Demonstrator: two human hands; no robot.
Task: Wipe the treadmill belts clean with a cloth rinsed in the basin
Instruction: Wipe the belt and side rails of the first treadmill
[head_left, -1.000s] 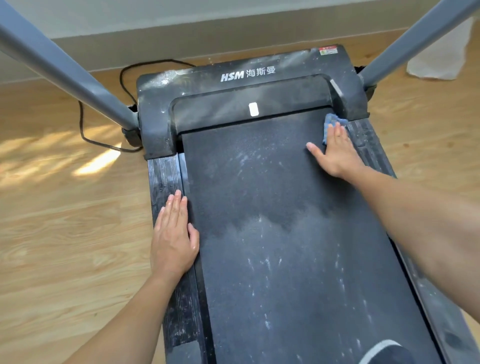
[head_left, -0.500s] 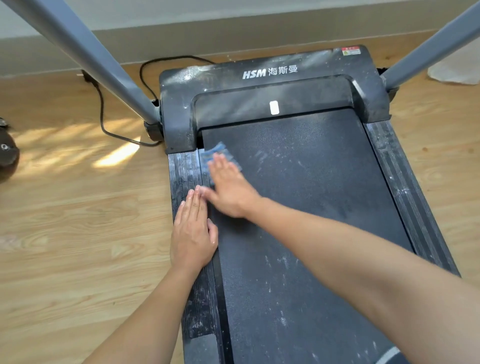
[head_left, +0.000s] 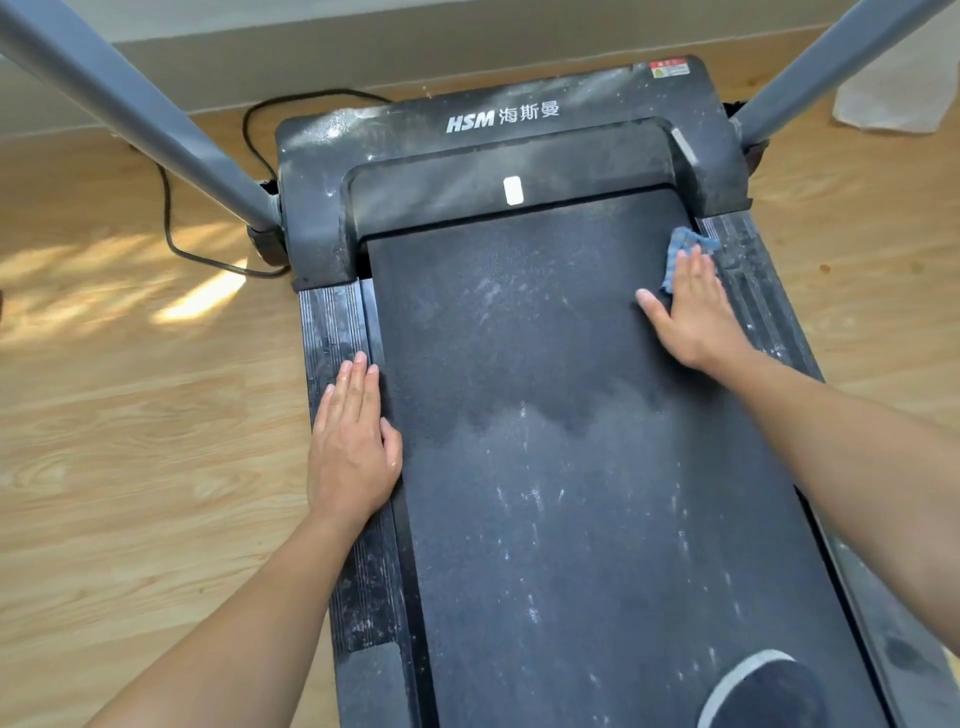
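The black treadmill belt (head_left: 545, 415) runs down the middle of the view, darker and damp at its far part, dusty with white streaks nearer me. My right hand (head_left: 691, 312) lies flat with straight fingers on a blue checked cloth (head_left: 683, 247), pressing it onto the belt's far right edge beside the right side rail (head_left: 753, 270). My left hand (head_left: 350, 441) rests flat, fingers straight, on the left side rail (head_left: 332, 322) at the belt's edge.
The dusty motor cover (head_left: 498, 150) with white lettering closes the belt's far end. Two grey uprights (head_left: 135, 114) (head_left: 831, 57) rise at either side. A black power cable (head_left: 171, 228) loops on the wooden floor at left. A dark shoe tip (head_left: 763, 691) sits on the belt near me.
My right hand has swept the cloth from the belt's far left edge across to its far right edge. My left hand stays on the left rail.
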